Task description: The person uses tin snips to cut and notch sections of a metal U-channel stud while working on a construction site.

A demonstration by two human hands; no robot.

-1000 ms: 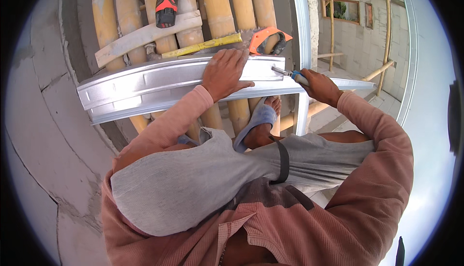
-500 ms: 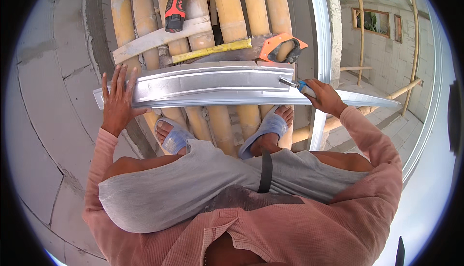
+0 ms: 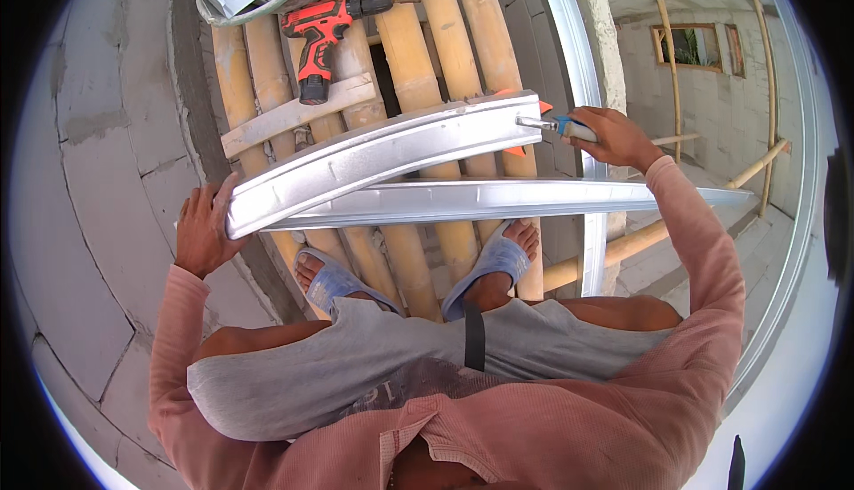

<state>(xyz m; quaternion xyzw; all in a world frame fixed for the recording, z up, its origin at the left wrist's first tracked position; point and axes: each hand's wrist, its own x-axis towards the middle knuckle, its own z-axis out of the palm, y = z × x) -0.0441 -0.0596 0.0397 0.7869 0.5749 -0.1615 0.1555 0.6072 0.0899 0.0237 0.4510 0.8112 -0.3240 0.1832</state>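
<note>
My left hand (image 3: pixel 206 227) is wrapped round the left end of a short silver metal channel (image 3: pixel 382 156). This channel slants up toward the right, its left end lying over a longer metal channel (image 3: pixel 498 194). In my right hand (image 3: pixel 614 140) is a hand tool (image 3: pixel 574 129) with a blue-and-grey handle. Its narrow metal tip (image 3: pixel 534 122) meets the right end of the short channel; the exact kind of tool cannot be made out. Orange parts of a handsaw handle (image 3: pixel 516 151) peek out around that end, the rest of the saw hidden.
Bamboo poles (image 3: pixel 414 72) form the platform under my sandalled feet. A red-and-black cordless drill (image 3: pixel 316 40) lies ahead beside a wooden strip (image 3: pixel 298 116). Beyond it stands a bucket (image 3: pixel 227 18) holding metal pieces. An upright metal stud (image 3: pixel 569 27) and open-sided drop are at the right; block wall (image 3: pixel 98 178) left.
The short channel's right end has swung up and away from the longer channel, now covering most of the saw. My right hand rose with the tool; my left fingers went from spread to wrapped.
</note>
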